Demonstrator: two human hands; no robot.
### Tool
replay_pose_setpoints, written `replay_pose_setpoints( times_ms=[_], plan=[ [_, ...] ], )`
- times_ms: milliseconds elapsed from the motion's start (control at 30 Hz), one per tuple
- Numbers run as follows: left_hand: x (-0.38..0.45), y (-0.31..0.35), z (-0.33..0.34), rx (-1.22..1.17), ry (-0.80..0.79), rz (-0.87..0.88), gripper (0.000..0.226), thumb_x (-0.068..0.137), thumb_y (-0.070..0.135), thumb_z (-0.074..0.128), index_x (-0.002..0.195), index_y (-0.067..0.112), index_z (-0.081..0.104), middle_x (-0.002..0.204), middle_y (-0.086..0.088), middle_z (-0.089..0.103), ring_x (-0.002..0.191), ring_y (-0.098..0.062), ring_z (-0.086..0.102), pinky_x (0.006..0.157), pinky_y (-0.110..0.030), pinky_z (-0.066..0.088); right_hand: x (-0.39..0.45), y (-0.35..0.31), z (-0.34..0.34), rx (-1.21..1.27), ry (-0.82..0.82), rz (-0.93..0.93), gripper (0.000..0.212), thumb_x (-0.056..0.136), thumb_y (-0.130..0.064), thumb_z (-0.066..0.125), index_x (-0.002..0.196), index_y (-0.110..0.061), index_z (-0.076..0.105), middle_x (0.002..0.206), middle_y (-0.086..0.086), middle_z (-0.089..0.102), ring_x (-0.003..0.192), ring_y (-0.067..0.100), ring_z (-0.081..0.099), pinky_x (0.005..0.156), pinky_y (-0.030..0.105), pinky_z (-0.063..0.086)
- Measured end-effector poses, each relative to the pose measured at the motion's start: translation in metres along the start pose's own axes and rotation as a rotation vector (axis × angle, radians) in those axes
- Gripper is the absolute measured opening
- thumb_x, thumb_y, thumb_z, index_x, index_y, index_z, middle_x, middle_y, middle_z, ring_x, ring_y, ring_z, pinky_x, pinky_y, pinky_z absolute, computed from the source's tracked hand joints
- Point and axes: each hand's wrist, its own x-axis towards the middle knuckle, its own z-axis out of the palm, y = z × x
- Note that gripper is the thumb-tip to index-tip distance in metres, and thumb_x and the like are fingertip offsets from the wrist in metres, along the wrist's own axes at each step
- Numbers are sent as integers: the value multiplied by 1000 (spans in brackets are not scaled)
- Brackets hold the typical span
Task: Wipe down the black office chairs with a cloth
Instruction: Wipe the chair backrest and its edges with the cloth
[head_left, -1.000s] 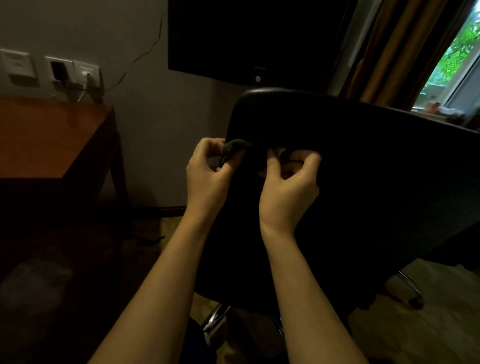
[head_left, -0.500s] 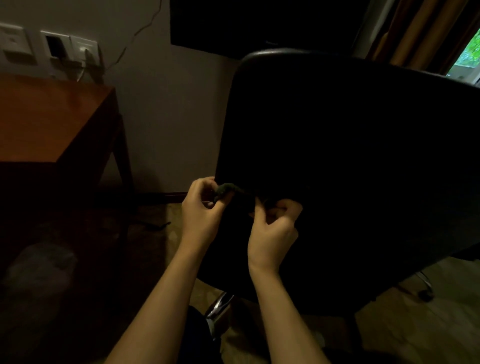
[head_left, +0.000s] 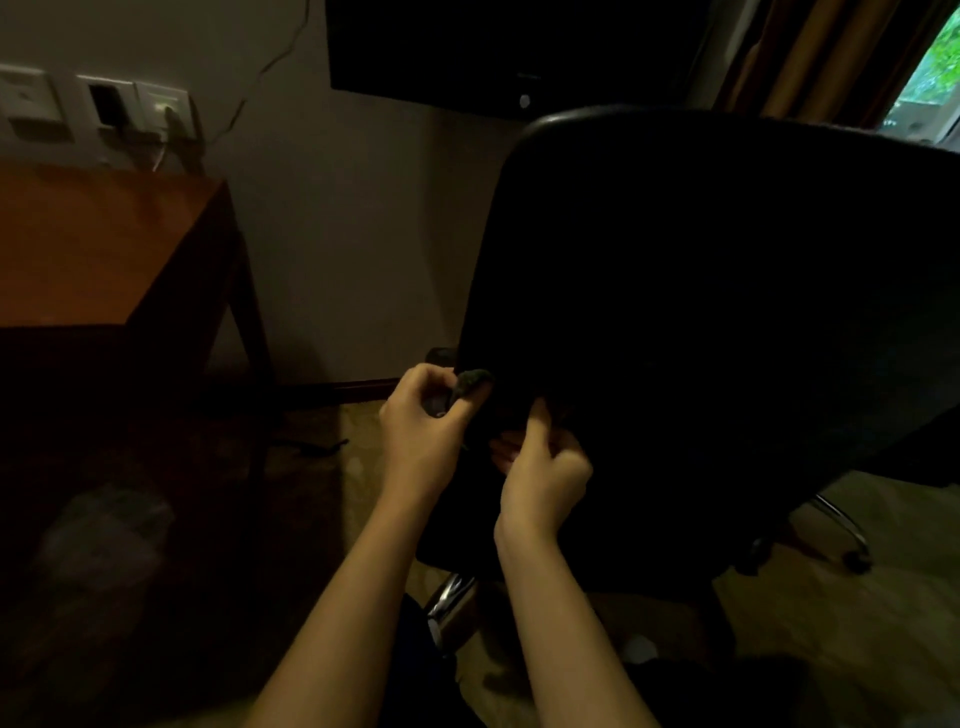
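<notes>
Both hands, left hand (head_left: 423, 434) and right hand (head_left: 540, 475), pinch a dark cloth (head_left: 471, 380) against the black chair (head_left: 701, 322) back's lower left edge, grip closed.

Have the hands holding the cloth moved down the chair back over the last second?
Yes. Both the left hand and right hand with the cloth now sit far lower below the chair back top edge.

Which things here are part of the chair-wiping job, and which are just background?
In use: black office chair; dark cloth, pinched by left hand and right hand.

Background: wooden table; wall sockets; dark screen; curtain.
</notes>
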Motion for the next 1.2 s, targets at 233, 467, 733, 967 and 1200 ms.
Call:
replay_pose_setpoints(
  times_ms=[233,467,733,967,1200],
  plan=[
    [-15,19,30,127,66,117,25,84,38,70,81,16,60,84,2,60,80,-12,60,72,-38,54,24,-44,-25,-37,-84,-196,25,91,-26,68,105,-4,70,92,3,73,86,14,71,76,34,60],
    [-31,6,41,202,125,176,18,86,20,73,91,11,57,96,-4,53,81,-5,51,63,-8,42,39,-25,-45,-180,-223,-314,15,94,-21,63,108,-17,66,96,-8,67,89,-2,63,74,9,49],
    [-63,-52,31,248,81,-117,24,84,25,76,80,26,52,67,4,54,57,-2,51,53,-17,41,42,60,-60,-243,-249,-144,28,96,-16,60,123,-10,61,105,-4,60,87,-12,54,72,0,42],
    [-80,-101,31,231,46,-351,18,85,25,76,82,21,59,68,-1,65,64,-16,68,60,-28,56,42,113,-65,-225,-211,52,26,96,-15,59,123,-13,58,107,-3,60,90,-4,56,70,2,45],
    [-93,-144,28,173,-69,-656,5,94,15,66,90,14,64,63,-4,69,63,-17,72,62,-29,60,39,167,-65,-115,-141,434,17,96,-4,56,108,-17,57,100,-3,60,90,11,61,86,29,50]
  ],
)
